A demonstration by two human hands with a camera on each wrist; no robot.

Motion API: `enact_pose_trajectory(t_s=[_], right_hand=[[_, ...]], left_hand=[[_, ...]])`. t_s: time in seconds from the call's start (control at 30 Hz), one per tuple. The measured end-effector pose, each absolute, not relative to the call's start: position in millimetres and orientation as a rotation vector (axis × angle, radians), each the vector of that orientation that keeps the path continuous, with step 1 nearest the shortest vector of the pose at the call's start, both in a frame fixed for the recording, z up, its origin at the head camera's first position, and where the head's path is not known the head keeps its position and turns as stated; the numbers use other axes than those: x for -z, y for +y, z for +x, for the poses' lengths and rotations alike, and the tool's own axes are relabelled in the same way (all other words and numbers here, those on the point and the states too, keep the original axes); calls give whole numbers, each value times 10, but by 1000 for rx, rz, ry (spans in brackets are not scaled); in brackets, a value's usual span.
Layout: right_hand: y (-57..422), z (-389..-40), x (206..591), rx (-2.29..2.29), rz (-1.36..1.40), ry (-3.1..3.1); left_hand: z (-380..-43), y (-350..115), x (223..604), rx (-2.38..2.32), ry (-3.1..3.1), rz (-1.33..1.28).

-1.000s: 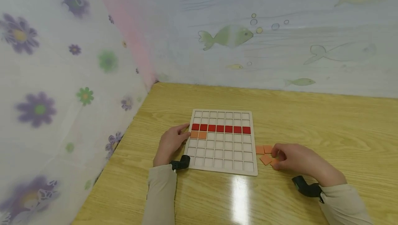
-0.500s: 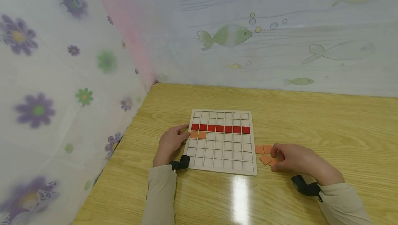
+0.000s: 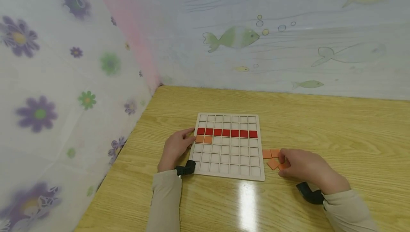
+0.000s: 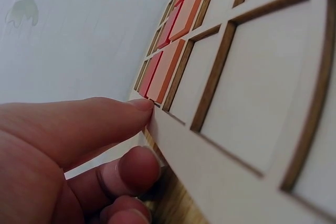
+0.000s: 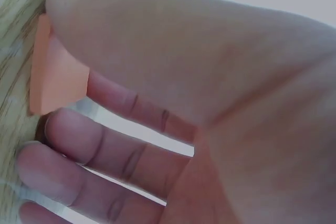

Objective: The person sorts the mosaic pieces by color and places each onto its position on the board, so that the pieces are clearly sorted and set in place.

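A square wooden grid board lies on the table. One row holds several red tiles, and two orange tiles fill the left end of the row nearer the person. My left hand touches the board's left edge; in the left wrist view its thumb tip lies on the rim beside the orange tile. To the right of the board, my right hand pinches an orange tile between thumb and fingers, low at the tabletop. Other loose orange tiles lie flat between this hand and the board.
The yellow wood-grain table runs back to a wall painted with fish. A flower-patterned wall borders its left side. Black wrist cameras sit at the sleeve cuffs.
The right wrist has shifted slightly left and down in the head view, its fingertips staying at the same orange tile. The left hand and the board stay in place.
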State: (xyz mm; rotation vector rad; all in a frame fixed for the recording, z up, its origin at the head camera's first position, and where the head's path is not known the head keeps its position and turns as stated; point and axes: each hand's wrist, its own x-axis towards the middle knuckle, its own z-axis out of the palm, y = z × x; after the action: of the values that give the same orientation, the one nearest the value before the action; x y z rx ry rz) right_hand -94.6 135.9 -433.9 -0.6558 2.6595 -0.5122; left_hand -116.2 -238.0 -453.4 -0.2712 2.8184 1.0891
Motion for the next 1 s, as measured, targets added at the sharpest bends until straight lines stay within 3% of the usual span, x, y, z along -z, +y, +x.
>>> enact_pose_trajectory(t_s=[1.0], right_hand=[[1359,-1035,4331,590,-714,2912]], left_hand=[[-1158,-2370,4528,-1059,2824,-273]])
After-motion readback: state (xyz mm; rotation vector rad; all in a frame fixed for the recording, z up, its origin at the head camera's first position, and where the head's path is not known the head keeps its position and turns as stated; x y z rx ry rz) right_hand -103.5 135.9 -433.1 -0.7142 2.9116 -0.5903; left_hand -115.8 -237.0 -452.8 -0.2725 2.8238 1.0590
